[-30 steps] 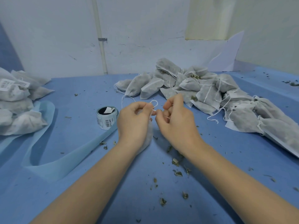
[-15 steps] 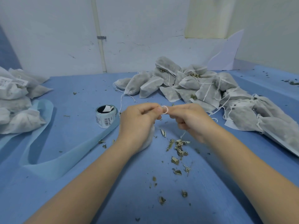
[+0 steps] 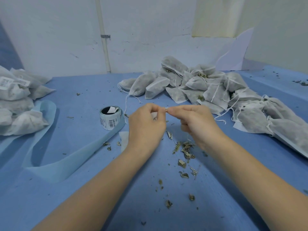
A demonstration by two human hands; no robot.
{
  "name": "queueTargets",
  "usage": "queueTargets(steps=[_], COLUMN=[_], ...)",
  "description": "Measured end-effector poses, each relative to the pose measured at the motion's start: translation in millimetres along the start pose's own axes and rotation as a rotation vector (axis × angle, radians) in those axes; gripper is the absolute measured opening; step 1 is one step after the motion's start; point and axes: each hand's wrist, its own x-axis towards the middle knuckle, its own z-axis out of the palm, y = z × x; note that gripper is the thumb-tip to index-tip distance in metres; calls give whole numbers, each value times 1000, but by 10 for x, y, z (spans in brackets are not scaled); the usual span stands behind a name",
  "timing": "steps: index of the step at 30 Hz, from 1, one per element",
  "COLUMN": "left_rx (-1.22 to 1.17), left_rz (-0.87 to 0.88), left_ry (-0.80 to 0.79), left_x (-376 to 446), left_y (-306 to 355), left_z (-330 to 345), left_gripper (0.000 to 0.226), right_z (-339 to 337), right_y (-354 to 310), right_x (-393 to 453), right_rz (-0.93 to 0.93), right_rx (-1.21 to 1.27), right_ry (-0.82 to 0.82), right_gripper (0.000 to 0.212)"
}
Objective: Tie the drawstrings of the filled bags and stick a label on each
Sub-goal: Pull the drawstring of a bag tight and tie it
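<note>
My left hand (image 3: 146, 125) and my right hand (image 3: 198, 124) meet fingertip to fingertip over the middle of the blue table (image 3: 83, 189). Both pinch the white drawstring (image 3: 165, 110) of a small white filled bag (image 3: 124, 140), which lies mostly hidden under my left hand. The string's loop is pulled small between my fingers. A roll of barcode labels (image 3: 110, 120) stands just left of my left hand. A heap of untied filled bags (image 3: 200, 87) with loose strings lies behind and to the right.
Labelled bags (image 3: 16, 105) are stacked at the left edge. A light blue strip of label backing (image 3: 66, 157) curls across the table from the roll. Dried leaf crumbs (image 3: 185, 150) are scattered below my hands. A white wall closes the back.
My hands have drawn level and closer together. The string loop that stood open above my fingers has shrunk to a tight small ring between the fingertips. Leaf crumbs under my right hand are uncovered.
</note>
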Motion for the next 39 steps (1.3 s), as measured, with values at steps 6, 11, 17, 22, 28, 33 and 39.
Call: queueTargets(steps=[6, 11, 17, 22, 28, 33, 39], left_rx=[-72, -54, 195, 89, 251, 164, -355], left_rz=[-66, 143, 415, 327, 402, 180, -128], left_ry=[-54, 41, 247, 220, 234, 104, -72], left_x=[8, -37, -87, -60, -22, -9, 30], left_y=[-6, -31, -76, -39, -69, -38, 21], left_z=[27, 18, -6, -29, -27, -4, -43], left_gripper=[16, 6, 16, 9, 4, 9, 25], right_z=[34, 72, 60, 18, 30, -20, 157], right_y=[-36, -44, -41, -36, 23, 79, 128], right_x=[8, -3, -4, 13, 27, 34, 25], right_rz=[283, 356, 341, 328, 168, -37, -137], right_rx=[449, 687, 668, 593, 353, 256, 301], right_ry=[-205, -272, -231, -169, -42, -133, -166], right_gripper=[3, 13, 9, 12, 17, 14, 11])
